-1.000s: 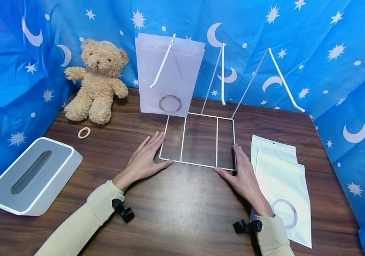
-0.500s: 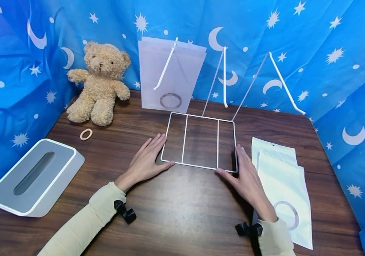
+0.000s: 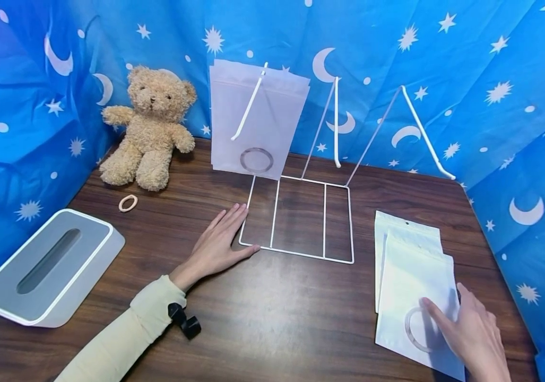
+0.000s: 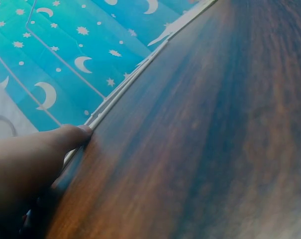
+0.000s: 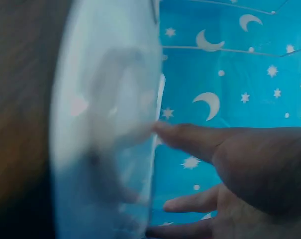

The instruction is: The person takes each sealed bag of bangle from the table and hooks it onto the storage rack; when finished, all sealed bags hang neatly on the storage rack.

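Observation:
A white wire display rack [image 3: 324,223] stands on the wooden table, with its three upright hooks at the back. My left hand [image 3: 217,241] lies with straight, spread fingers at the rack's front left corner; its thumb touches the front bar. White zip pouches [image 3: 277,127] hang on the rack's left hook. At the table's right, a white zip pouch [image 3: 411,276] with a round ring-shaped window overlaps another pouch [image 3: 380,239]. Over the upper pouch's lower right edge is my right hand [image 3: 475,331], thumb on its face and the other fingers extended by the edge.
A tan teddy bear [image 3: 153,132] sits at the back left, with a small beige ring [image 3: 128,203] before it. The grey-topped tissue box [image 3: 88,265] stands at the left. A blue star-and-moon curtain [image 3: 463,127] surrounds the table's back and sides.
My right hand has left the rack's right front corner and moved right and nearer to the pouches on the table. My left hand has stayed at the rack.

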`<act>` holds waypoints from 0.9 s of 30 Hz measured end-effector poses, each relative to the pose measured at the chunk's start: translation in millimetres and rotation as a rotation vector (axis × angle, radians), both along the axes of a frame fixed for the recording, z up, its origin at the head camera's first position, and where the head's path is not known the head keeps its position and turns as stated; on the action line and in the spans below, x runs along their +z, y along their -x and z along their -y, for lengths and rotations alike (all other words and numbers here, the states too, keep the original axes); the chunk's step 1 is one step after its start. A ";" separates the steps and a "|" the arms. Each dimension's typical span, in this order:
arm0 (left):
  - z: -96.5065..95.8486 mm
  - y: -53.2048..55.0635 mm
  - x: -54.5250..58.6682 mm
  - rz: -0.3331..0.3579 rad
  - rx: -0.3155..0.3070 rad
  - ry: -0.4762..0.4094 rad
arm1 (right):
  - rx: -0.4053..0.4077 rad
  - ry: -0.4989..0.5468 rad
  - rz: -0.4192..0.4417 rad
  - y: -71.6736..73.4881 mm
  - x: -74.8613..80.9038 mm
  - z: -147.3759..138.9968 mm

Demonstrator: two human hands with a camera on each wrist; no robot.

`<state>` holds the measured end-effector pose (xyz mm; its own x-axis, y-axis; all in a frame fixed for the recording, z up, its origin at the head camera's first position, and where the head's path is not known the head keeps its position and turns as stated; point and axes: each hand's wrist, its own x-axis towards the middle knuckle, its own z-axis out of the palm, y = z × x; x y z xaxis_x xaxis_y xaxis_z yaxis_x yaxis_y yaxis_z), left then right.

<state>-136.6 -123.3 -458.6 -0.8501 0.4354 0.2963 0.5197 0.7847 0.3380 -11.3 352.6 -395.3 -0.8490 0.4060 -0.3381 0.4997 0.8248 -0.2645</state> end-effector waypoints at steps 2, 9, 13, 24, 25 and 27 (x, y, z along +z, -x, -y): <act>0.8 -0.2 -0.6 -0.005 0.002 0.001 | -0.038 -0.001 0.027 -2.0 -4.7 -5.5; 1.2 0.1 -1.6 -0.002 -0.001 0.002 | -0.064 0.032 -0.178 -5.4 -12.5 -5.3; 0.6 -0.2 -1.6 0.006 -0.004 0.001 | -0.132 0.080 -0.275 -7.0 -13.0 -6.0; 0.6 -0.8 -1.8 -0.003 -0.006 0.004 | -0.311 0.319 -0.389 -10.2 -21.2 -28.1; 0.7 -0.7 -2.0 0.000 -0.006 0.005 | -0.314 0.334 -0.387 -11.3 -21.8 -29.2; 1.2 -0.9 -2.0 0.004 -0.005 0.003 | -0.310 0.347 -0.399 -13.0 -20.6 -29.1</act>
